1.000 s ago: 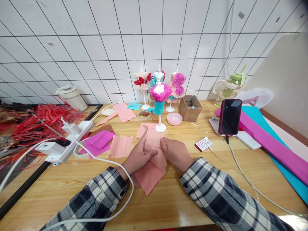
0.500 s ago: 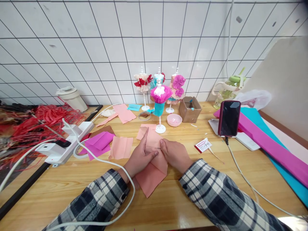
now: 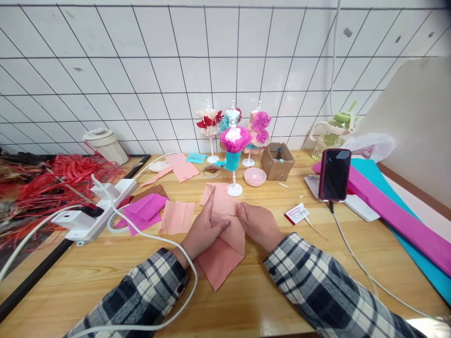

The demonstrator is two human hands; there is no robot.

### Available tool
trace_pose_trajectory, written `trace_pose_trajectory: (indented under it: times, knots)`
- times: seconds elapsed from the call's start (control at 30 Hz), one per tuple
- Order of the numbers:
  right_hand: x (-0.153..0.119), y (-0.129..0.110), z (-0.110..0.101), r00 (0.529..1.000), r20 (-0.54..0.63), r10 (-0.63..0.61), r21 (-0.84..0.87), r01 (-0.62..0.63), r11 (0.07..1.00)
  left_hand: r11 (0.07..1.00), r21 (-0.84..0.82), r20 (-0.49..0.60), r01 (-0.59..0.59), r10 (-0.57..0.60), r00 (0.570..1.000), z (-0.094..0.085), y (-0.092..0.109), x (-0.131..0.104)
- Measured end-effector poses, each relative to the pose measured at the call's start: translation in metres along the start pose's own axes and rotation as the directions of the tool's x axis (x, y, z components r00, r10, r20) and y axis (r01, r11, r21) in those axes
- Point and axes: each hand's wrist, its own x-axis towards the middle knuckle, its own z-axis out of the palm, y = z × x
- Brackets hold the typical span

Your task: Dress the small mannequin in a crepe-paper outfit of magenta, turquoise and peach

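Both my hands are on a folded sheet of pink crepe paper (image 3: 221,265) at the front middle of the table. My left hand (image 3: 204,230) holds its left side, index finger stretched forward and thumb across the sheet. At the opposite edge, my right hand (image 3: 259,223) pinches the paper near a crease; its fingertips are partly hidden. Just beyond stands a small white dress form (image 3: 235,189) wearing a turquoise skirt with a magenta ruffle. A flat pink piece (image 3: 177,217) lies left of my left hand, beside folded magenta paper (image 3: 146,211).
Three more decorated dress forms (image 3: 211,157) stand behind, near a pink bowl (image 3: 255,177) and a cardboard box (image 3: 278,162). A white cable (image 3: 195,281) loops over my left forearm from the power strip (image 3: 120,192). On the right are a phone (image 3: 334,174) and long paper rolls (image 3: 398,213).
My right hand has shifted slightly to the right along the paper's edge. My left hand keeps its place, and the camera view has tilted a little.
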Motion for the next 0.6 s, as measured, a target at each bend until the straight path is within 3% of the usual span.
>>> trace_pose_trajectory:
  times: [0.6]
  knots:
    - [-0.0009, -0.0024, 0.0037, 1.0, -0.009, -0.023, -0.018, 0.023, 1.0, 0.999, 0.039, 0.03, -0.008, 0.007, 1.0, 0.0004, 0.0003, -0.0011]
